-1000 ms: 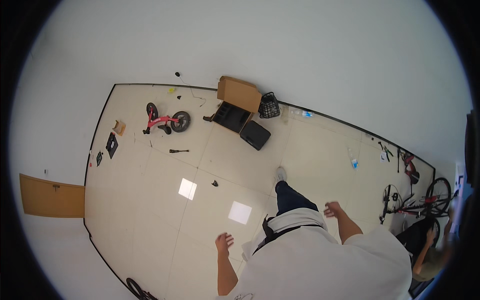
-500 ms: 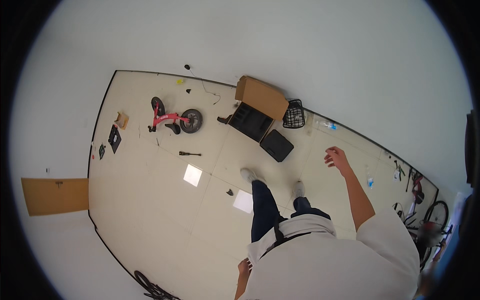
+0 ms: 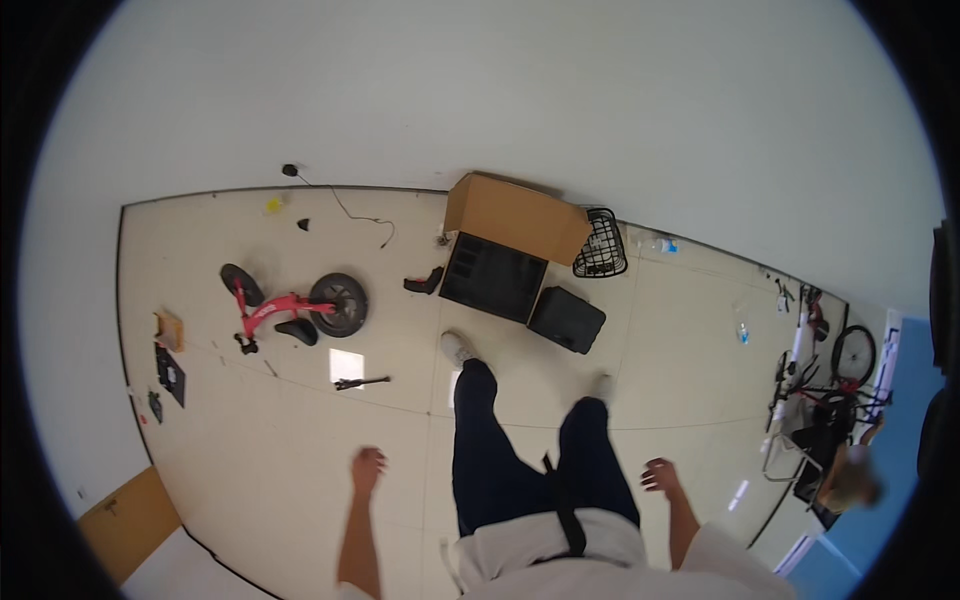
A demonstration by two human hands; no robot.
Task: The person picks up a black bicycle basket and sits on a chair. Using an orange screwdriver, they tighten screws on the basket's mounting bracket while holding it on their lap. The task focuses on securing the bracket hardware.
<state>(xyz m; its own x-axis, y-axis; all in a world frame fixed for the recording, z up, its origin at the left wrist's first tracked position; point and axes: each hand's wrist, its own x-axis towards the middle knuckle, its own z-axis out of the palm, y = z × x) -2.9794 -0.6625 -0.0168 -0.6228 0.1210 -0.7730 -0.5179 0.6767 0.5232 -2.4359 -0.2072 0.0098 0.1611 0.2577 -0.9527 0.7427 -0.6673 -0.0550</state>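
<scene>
My left hand [image 3: 368, 468] hangs over the floor at the lower middle, loosely bent and holding nothing. On the other side of my legs, my right hand [image 3: 658, 475] is also empty, its fingers apart. Neither touches anything. The nearest thing ahead of the left hand is a black rod-like tool [image 3: 362, 382] on the floor. Past it a small red bike [image 3: 285, 308] with fat black tyres lies on its side. In front of my feet an opened cardboard box [image 3: 520, 215] stands by a black foam-lined case [image 3: 492, 275] and its black lid [image 3: 566, 320].
A black wire basket [image 3: 600, 245] leans by the wall beside the box. Plastic bottles [image 3: 662, 245] lie along the right. Another person [image 3: 850, 478] sits near bicycles [image 3: 853, 357] at the far right. A black flat panel [image 3: 170, 376] lies at the left; a wooden door [image 3: 130, 522] is lower left.
My right hand has dropped back from ahead to beside my right leg, and my left hand has swung forward. My view has turned, and my feet are wider apart.
</scene>
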